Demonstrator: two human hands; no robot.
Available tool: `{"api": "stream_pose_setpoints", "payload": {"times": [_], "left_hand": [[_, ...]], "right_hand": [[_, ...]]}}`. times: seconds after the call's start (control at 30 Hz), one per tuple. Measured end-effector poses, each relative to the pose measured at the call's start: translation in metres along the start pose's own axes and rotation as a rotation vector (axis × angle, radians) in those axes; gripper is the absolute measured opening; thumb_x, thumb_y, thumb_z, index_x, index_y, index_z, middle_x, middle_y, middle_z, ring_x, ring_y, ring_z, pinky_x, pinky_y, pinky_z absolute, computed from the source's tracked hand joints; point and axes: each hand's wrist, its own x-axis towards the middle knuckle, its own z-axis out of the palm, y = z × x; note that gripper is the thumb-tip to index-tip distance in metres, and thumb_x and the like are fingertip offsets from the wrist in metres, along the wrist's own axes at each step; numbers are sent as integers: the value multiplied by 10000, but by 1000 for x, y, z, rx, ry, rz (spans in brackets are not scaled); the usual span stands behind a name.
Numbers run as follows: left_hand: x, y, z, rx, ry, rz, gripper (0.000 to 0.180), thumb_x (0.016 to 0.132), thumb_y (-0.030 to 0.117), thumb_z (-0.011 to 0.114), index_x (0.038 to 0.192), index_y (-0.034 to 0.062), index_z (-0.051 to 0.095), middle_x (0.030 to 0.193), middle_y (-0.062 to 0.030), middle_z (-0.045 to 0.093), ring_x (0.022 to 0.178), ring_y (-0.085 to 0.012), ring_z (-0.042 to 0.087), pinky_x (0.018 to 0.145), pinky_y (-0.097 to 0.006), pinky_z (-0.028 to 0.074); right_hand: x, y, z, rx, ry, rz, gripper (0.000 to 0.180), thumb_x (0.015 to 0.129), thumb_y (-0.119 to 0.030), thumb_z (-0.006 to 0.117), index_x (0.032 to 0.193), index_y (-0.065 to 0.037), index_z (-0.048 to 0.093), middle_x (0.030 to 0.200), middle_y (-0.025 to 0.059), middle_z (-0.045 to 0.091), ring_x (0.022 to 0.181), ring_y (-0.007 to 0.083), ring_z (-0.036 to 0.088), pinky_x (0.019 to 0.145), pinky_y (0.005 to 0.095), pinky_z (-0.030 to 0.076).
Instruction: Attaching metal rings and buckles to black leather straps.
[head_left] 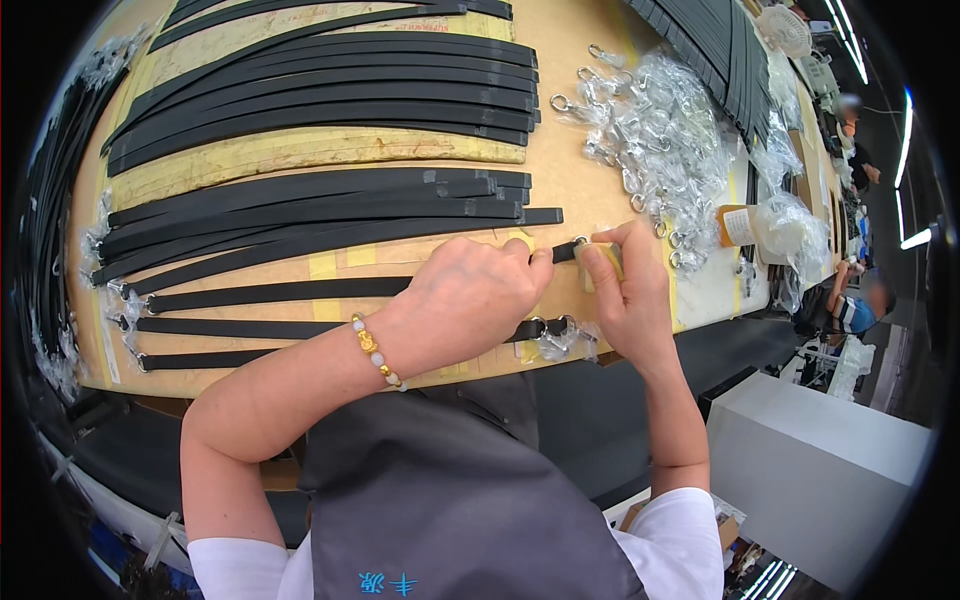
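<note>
A black strap [300, 292] runs across the table and passes under my left hand [480, 285], whose fingers are closed around it. Its short end [565, 252] sticks out to the right, where a metal ring shows. My right hand [635, 290] pinches a pale yellow block [603, 264] at that end, thumb on top; how the ring sits against the block is partly hidden. Nearer me lie two more black straps, one behind my left forearm [250, 327] and one at the table edge [210, 360]. Plastic-wrapped metal hardware [566, 342] lies at a strap end below my hands.
Black straps lie in rows [330, 95] on yellow boards, with another group [320, 210] closer. Plastic-wrapped metal hooks [660, 130] are heaped at the right, beside an orange-labelled container [737, 226]. More straps [710, 60] lie far right. A white box [810, 470] stands beside me; people sit farther off.
</note>
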Motion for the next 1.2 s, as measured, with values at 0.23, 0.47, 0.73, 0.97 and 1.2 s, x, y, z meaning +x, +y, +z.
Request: {"api": "stream_pose_setpoints", "payload": {"times": [0.23,0.47,0.73,0.97,1.2], "left_hand": [[4,-1,-4,24,-60,26,425,804,50,650,1226,2,679,757,-110,625,578,-262,647,510,-383,513],[-1,-3,-3,-14,-8,-8,366,816,44,640,1175,0,697,755,-112,635,583,-272,649,511,-388,514],[4,-2,-10,-50,-36,-31,354,836,42,635,1184,31,704,798,-113,672,651,-290,681,557,-401,543],[-22,-10,-46,-346,-60,-86,253,959,108,631,1201,42,665,1065,-147,739,945,-348,712,789,-426,579],[-39,-17,-50,-352,-59,-36,229,971,130,620,1173,23,625,989,-169,723,892,-379,698,732,-457,558]], "right_hand": [[20,0,37,-99,139,-114,174,970,-135,697,1018,-22,574,681,137,630,618,320,660,533,414,467],[9,-2,7,55,86,93,181,996,-164,666,1071,-28,573,679,142,634,590,329,651,530,417,460],[22,-2,18,-54,196,1,166,994,-176,683,1042,-42,598,694,111,651,590,247,652,550,377,465],[-41,80,-52,431,545,323,163,1058,-169,630,1126,-21,645,918,-34,638,841,38,555,752,205,436],[-101,198,-80,-34,620,531,239,1030,-158,652,1198,8,617,1147,99,667,1078,206,613,941,347,491]]}}
